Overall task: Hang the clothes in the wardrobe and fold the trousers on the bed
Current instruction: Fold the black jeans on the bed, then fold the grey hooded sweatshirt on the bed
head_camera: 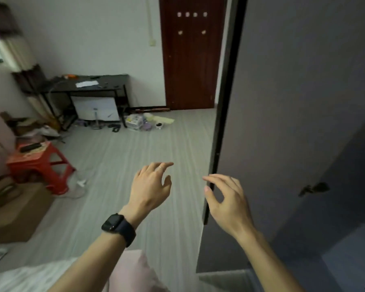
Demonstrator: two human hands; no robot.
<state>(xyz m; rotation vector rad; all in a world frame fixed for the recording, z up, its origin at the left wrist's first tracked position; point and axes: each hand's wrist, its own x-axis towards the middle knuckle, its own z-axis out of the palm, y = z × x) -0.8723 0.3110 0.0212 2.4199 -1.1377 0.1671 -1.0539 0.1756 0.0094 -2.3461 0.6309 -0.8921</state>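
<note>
Presently we find no step of the task evidenced. Both hands are bare and apart. The left hand [150,186], above a dark wristwatch [114,223], is spread with relaxed fingers at lower centre. The right hand [228,199], loosely curled, holds nothing. Its fingertips [209,179] are at the dark edge of the tall grey wardrobe door [282,102] filling the right of the frame — contact we cannot confirm.

No hanging clothes or trousers are in view, and the wardrobe interior is hidden. The bed shows only as white and pale pink bedding [30,277] along the bottom edge. In our judgement, hanging and folding both remain.

Noted around:
- a red plastic stool [40,163] and a brown cardboard box [15,218] at left
- a black metal-framed desk [93,83] at upper left, with small floor clutter [139,121] beside it
- a dark red wooden room door [190,60] at top centre

Nothing stands between the hands and the wardrobe door.
</note>
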